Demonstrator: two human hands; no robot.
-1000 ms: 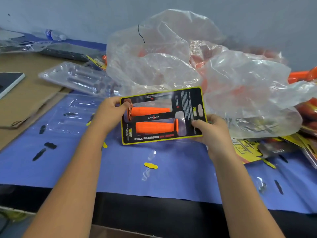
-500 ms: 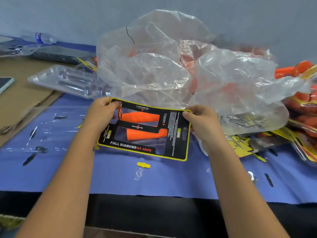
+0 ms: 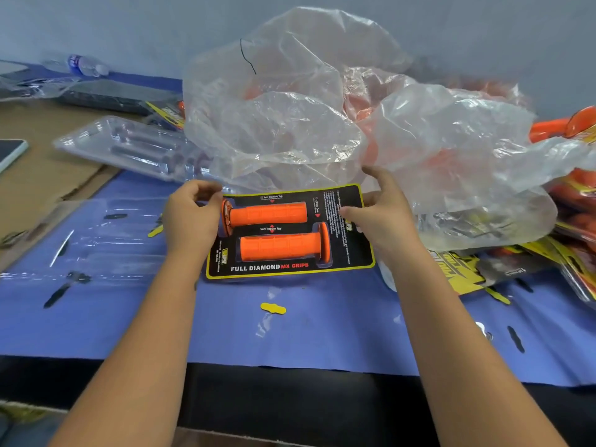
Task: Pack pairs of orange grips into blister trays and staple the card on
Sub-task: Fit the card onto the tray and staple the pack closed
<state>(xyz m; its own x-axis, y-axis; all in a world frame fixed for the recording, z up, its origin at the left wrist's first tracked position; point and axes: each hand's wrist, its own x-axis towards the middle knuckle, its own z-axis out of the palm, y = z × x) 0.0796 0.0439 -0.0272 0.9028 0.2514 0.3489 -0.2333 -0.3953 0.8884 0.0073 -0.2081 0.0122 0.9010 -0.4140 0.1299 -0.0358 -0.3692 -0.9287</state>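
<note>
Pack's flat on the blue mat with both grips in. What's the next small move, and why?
Probably grip the pack again at both short ends: the left hand and right hand sit at those ends with fingers loose, apparently not gripping it, and no stapler is in view, so the card cannot be stapled here yet.

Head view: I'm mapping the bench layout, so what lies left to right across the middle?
Phone → empty blister trays → left hand → carded orange grips → right hand → finished packs.

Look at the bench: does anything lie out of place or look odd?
Small punched scraps litter the blue mat: a yellow scrap before the grip pack and black scraps at both sides. The pack itself lies slightly askew.
</note>
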